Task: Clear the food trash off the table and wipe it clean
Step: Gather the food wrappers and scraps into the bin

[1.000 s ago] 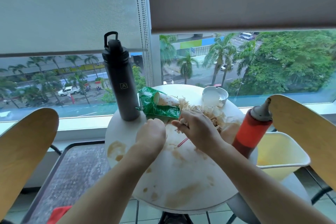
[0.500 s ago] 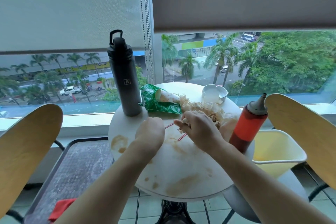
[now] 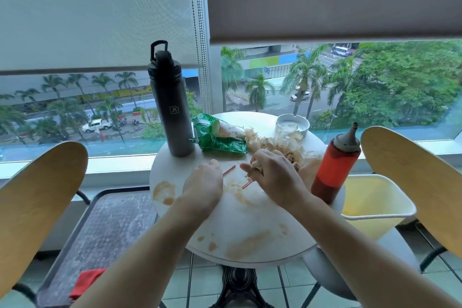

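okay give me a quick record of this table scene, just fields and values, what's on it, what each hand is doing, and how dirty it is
surface: round white table
left hand: fingers curled, by a red straw piece; whether it grips it cannot be told
right hand: holds a bit of pale scrap at its fingertips
trash: green wrapper, paper cone, pile of food scraps
other items: dark bottle, red sauce bottle, white dish
stains: brown smears at the left and near edge
bin: pale yellow bin at the right
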The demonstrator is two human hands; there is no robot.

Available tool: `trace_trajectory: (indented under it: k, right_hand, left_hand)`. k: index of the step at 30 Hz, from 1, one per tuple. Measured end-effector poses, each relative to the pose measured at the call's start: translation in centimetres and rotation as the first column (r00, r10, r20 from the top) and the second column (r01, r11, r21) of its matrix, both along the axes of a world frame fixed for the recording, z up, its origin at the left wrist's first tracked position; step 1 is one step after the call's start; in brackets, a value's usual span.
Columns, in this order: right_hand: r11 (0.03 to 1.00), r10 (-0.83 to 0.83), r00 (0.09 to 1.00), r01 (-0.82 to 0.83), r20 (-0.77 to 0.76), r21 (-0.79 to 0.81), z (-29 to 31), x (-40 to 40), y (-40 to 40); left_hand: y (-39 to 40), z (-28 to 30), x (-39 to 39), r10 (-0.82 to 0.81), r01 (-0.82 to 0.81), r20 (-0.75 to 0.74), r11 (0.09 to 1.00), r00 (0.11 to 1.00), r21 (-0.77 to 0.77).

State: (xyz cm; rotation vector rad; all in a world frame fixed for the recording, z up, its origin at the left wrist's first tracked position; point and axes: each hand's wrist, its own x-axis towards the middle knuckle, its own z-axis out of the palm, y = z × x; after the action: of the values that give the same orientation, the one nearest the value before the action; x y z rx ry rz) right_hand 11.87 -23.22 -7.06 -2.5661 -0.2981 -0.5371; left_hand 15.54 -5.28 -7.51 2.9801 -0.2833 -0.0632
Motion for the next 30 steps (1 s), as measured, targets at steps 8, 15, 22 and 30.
trace_trajectory:
  k: [8,15,22,30]
  right_hand:
    - [0.998,-0.042,0.999,0.042,-0.002,0.049,0.6,-1.2,0.8]
    - [0.957,-0.076,0.989,0.108,-0.125,0.271,1.9,-3.9,2.1]
    - [0.948,-0.172,0.981,0.19,-0.09,0.257,2.1,-7.3,2.4]
    - [0.903,-0.174,0.979,0.202,-0.106,0.38,2.4,-11.5,1.3]
  left_hand:
    - [1.1,1.0,-1.6,0.014,-0.011,0.017,0.987,1.0,-0.162]
    - [1.9,2.8,-4.3,0.038,-0.017,0.032,0.867,0.999,-0.497]
    - [1.7,3.8,-7.8,0.011,0.005,0.024,0.824,1.0,-0.567]
    - [0.5,3.2,-11.7,-0.144,0.093,-0.025,0.754,0.989,-0.65]
